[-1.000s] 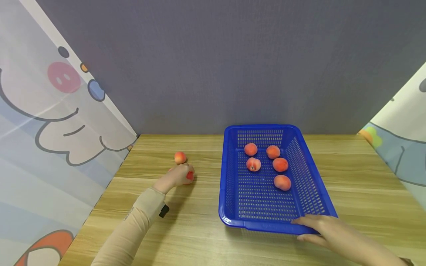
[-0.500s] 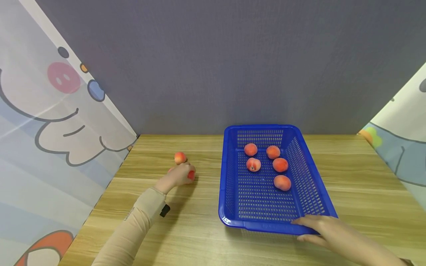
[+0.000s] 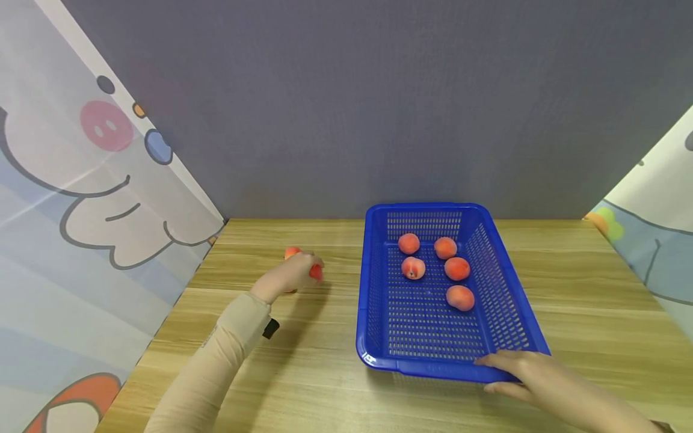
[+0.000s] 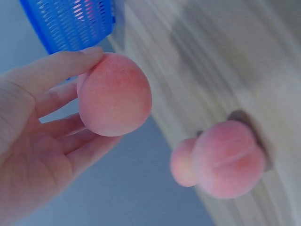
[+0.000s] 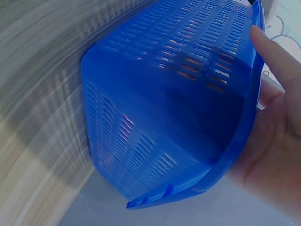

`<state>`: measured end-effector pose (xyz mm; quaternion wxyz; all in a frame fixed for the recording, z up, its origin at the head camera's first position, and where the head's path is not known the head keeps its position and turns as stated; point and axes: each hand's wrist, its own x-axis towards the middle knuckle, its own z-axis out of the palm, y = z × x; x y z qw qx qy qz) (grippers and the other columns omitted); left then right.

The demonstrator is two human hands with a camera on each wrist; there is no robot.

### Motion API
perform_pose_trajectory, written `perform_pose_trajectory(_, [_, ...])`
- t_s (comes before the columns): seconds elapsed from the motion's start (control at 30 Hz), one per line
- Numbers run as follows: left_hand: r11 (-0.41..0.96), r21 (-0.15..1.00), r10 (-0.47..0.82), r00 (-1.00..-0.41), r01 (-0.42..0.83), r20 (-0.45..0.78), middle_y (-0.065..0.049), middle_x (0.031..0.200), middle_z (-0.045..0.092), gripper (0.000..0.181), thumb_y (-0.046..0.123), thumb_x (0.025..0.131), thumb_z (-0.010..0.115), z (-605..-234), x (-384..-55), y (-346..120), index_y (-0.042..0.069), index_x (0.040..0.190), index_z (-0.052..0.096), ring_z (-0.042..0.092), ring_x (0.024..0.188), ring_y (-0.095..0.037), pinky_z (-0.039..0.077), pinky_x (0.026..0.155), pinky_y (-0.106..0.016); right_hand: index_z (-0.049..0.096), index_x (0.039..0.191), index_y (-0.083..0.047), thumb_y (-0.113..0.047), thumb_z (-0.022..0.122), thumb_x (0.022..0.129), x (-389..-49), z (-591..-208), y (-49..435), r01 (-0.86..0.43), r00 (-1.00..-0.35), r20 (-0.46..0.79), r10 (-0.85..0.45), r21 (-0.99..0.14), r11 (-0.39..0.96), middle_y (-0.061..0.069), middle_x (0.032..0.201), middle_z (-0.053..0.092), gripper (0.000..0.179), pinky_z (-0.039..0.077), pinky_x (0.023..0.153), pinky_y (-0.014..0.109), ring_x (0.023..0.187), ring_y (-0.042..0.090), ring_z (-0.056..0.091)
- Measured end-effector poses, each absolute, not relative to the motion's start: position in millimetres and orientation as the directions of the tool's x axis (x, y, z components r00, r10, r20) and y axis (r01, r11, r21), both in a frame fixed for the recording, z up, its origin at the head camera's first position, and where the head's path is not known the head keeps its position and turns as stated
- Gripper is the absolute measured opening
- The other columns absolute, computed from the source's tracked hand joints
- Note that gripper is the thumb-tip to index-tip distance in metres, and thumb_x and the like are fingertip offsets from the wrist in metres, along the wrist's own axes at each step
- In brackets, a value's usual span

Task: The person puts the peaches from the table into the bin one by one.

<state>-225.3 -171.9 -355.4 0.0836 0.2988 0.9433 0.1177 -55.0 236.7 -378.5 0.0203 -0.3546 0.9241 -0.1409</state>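
Observation:
My left hand [image 3: 292, 272] holds a peach [image 4: 115, 94] between thumb and fingers, lifted above the table. Below it, two more peaches lie on the wood: a nearer peach [image 4: 229, 160] and one partly hidden behind it, whose top [image 3: 292, 251] shows past the hand in the head view. A blue plastic basket [image 3: 433, 365] stands right of centre, with several peaches [image 3: 459, 297] on its slotted floor. My right hand [image 3: 533, 382] grips the basket's near right corner, thumb on the outside and fingers over the rim.
The light wood table [image 3: 325, 385] runs back to a grey wall panel [image 3: 346, 120]. Cartoon-printed curtains [image 3: 70, 198] flank it on the left and right. A small black item [image 3: 271, 328] hangs under the left wrist.
My left hand has risen off the table with the peach and shifted slightly right and away. The right hand and the basket have stayed in place.

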Motion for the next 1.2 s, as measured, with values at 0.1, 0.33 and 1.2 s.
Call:
perform_pose_trajectory(0.1, [0.794, 0.274, 0.584, -0.806, 0.543, -0.096, -0.014, 0.102, 0.057, 0.033, 0.008, 0.076, 0.067, -346, -227, -169, -0.002, 0.106, 0.059, 0.056, 0.089, -0.023, 0.046, 0.072, -0.029, 0.063, 0.102, -0.015, -0.035, 0.057, 0.082, -55, -377, 237, -0.635, -0.751, 0.03, -0.66, -0.307, 0.709, -0.001, 0.092, 0.065, 0.029, 0.05, 0.063, 0.035, 0.082, 0.017, 0.062])
perform_pose_trajectory(0.33, [0.779, 0.242, 0.607, -0.793, 0.578, -0.058, -0.012, 0.098, 0.058, 0.029, 0.005, 0.076, 0.066, -323, -230, -158, -0.001, 0.103, 0.06, 0.055, 0.089, -0.022, 0.046, 0.073, -0.03, 0.063, 0.101, -0.012, -0.033, 0.058, 0.083, -57, -374, 237, -0.646, -0.734, 0.029, -0.678, -0.336, 0.685, -0.003, 0.091, 0.065, 0.028, 0.05, 0.061, 0.031, 0.08, 0.011, 0.061])
perform_pose_trajectory(1.2, [0.682, 0.188, 0.725, -0.687, 0.707, -0.049, -0.012, 0.098, 0.058, 0.028, 0.006, 0.074, 0.062, -272, -235, -104, 0.001, 0.102, 0.063, 0.053, 0.083, -0.02, 0.044, 0.07, -0.027, 0.063, 0.099, -0.01, -0.033, 0.059, 0.082, -59, -379, 237, -0.676, -0.717, 0.07, -0.693, -0.309, 0.669, 0.0, 0.088, 0.066, 0.028, 0.05, 0.061, 0.031, 0.079, 0.011, 0.062])
